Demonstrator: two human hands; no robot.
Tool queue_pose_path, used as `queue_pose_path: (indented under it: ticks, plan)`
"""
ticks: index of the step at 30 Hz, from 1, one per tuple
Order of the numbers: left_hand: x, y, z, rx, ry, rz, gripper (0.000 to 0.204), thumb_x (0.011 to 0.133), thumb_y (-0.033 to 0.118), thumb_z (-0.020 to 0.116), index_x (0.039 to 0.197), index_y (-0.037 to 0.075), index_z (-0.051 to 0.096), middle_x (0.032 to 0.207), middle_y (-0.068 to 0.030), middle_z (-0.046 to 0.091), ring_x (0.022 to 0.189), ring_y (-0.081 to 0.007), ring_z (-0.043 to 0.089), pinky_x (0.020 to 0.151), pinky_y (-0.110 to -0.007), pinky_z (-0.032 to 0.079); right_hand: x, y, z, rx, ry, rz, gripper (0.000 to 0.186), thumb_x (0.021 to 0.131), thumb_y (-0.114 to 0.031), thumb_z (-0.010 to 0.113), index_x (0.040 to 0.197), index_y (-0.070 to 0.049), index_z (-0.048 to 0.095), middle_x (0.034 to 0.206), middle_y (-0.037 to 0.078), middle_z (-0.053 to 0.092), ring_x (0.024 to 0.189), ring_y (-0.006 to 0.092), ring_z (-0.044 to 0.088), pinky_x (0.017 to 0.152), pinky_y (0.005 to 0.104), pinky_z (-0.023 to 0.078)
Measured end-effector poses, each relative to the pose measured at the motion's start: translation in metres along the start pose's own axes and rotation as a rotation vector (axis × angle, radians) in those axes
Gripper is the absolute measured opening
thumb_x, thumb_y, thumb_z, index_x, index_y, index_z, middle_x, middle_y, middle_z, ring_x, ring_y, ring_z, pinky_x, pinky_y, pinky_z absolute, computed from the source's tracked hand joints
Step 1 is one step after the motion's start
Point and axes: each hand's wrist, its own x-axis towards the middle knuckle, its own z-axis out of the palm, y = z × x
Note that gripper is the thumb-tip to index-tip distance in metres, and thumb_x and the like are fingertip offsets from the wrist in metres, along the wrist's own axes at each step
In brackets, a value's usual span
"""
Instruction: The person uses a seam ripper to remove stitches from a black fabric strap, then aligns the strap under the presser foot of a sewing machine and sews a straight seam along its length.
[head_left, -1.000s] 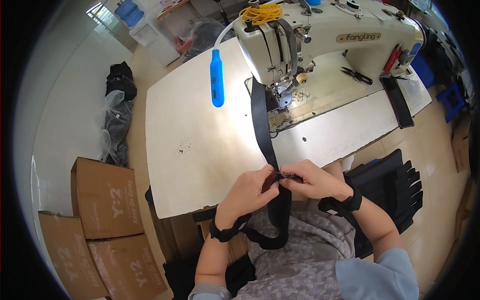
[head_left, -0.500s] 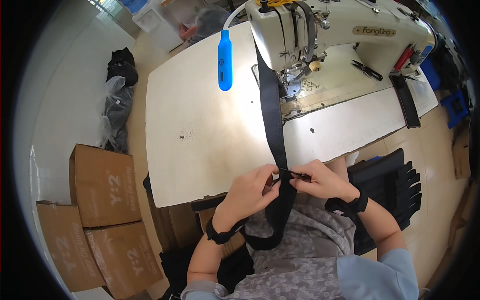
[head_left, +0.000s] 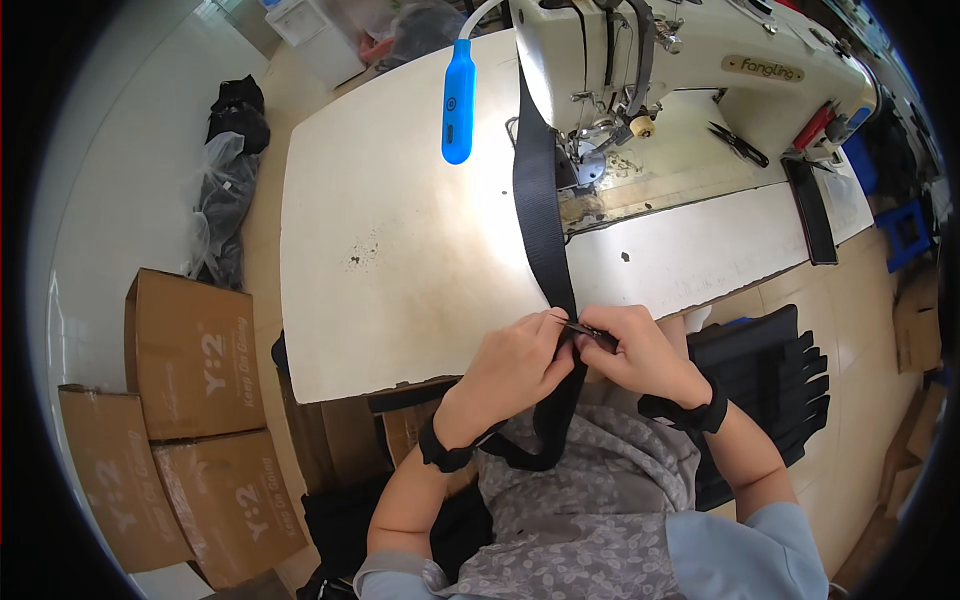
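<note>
A long black webbing strap [head_left: 540, 205] runs from beside the needle area of a white sewing machine [head_left: 690, 80], over the table's near edge and down onto my lap, where it loops. My left hand [head_left: 508, 355] pinches the strap just past that edge, fingertips closed together. Close against it, my right hand [head_left: 645, 352] grips small dark thread snips [head_left: 592, 333], whose thin points reach across the strap toward my left fingertips. The hands hide whatever lies between the points. Black bands circle both wrists.
A white sewing table [head_left: 410, 270] spreads out ahead. A blue lamp [head_left: 458, 110] hangs above it. Black-handled snips [head_left: 738, 145] lie on the machine bed. Cardboard boxes [head_left: 195, 350] stack at left; stacked black pieces [head_left: 760, 390] sit at right.
Both hands have moved slightly up along the strap. The snips now slant across it, and my left fingers have closed nearer to their points. The view has also shifted a little.
</note>
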Motion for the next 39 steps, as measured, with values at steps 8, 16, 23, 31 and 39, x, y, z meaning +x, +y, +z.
queue_pose_path:
  ticks: [8, 16, 23, 31, 39]
  plan:
    - [-0.008, -0.009, -0.019, -0.112, -0.116, 0.001, 0.008, 0.085, 0.006, 0.059, 0.089, -0.001, 0.056, 0.077, -0.0157, 0.058, 0.064, -0.0353, 0.056, 0.057, -0.040, 0.045, 0.001, 0.003, -0.007, 0.076, -0.151, 0.019, 0.012, 0.083, -0.008, 0.059, 0.081, 0.003, 0.054, 0.059, 0.015, 0.043, 0.051, 0.0184, 0.035, 0.049, 0.0308, 0.036]
    - [0.012, -0.001, -0.006, -0.373, 0.029, -0.241, 0.008, 0.087, 0.005, 0.058, 0.089, -0.001, 0.055, 0.073, -0.0151, 0.058, 0.057, -0.0212, 0.056, 0.053, -0.034, 0.043, 0.004, 0.012, 0.002, 0.125, 0.049, 0.129, 0.019, 0.089, -0.016, 0.061, 0.086, 0.001, 0.053, 0.061, 0.006, 0.042, 0.055, 0.0136, 0.036, 0.051, 0.0280, 0.033]
    - [0.021, 0.002, 0.011, -0.164, 0.050, -0.299, 0.011, 0.082, 0.007, 0.059, 0.082, -0.002, 0.053, 0.062, -0.0133, 0.054, 0.051, -0.0211, 0.051, 0.051, -0.032, 0.041, -0.019, -0.007, -0.020, -0.549, 0.290, -0.107, 0.024, 0.086, -0.023, 0.066, 0.100, -0.004, 0.060, 0.073, 0.007, 0.051, 0.056, 0.0225, 0.053, 0.052, 0.0316, 0.043]
    - [0.026, 0.005, 0.013, -0.100, 0.053, -0.320, 0.014, 0.079, 0.009, 0.061, 0.075, -0.002, 0.053, 0.059, -0.0138, 0.053, 0.050, -0.0245, 0.052, 0.052, -0.033, 0.042, -0.016, -0.008, -0.020, -0.956, 0.275, -0.303, 0.022, 0.082, -0.022, 0.068, 0.095, -0.005, 0.063, 0.071, 0.004, 0.047, 0.056, 0.0176, 0.050, 0.049, 0.0308, 0.039]
    - [0.026, 0.005, 0.014, -0.065, 0.044, -0.324, 0.015, 0.079, 0.011, 0.062, 0.076, -0.002, 0.056, 0.061, -0.0136, 0.057, 0.052, -0.0252, 0.056, 0.053, -0.034, 0.043, -0.015, -0.013, -0.023, -1.016, 0.202, -0.303, 0.022, 0.082, -0.019, 0.065, 0.096, -0.003, 0.062, 0.072, 0.004, 0.048, 0.062, 0.0168, 0.052, 0.052, 0.0304, 0.040]
